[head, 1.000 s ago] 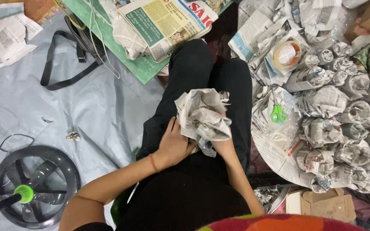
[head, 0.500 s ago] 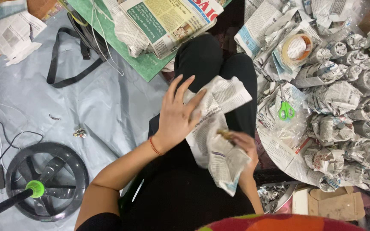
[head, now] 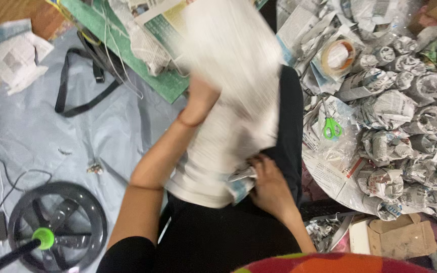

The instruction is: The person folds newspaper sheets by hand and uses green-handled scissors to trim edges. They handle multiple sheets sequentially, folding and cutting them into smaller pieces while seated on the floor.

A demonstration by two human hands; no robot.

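Across the lap, both hands spread a blurred newspaper sheet (head: 228, 101): left hand (head: 201, 98) fingers hidden, right hand (head: 269, 184) pinching its near edge. Many wrapped bundles (head: 405, 121) lie right.

We've got the paper sheet (head: 228, 101) across our lap, wrapped bundles (head: 410, 126) piled right, scissors (head: 332, 127) between lap and pile, tape roll (head: 339, 54) far right, fan base (head: 56, 227) near left, strap (head: 77, 86) far left.
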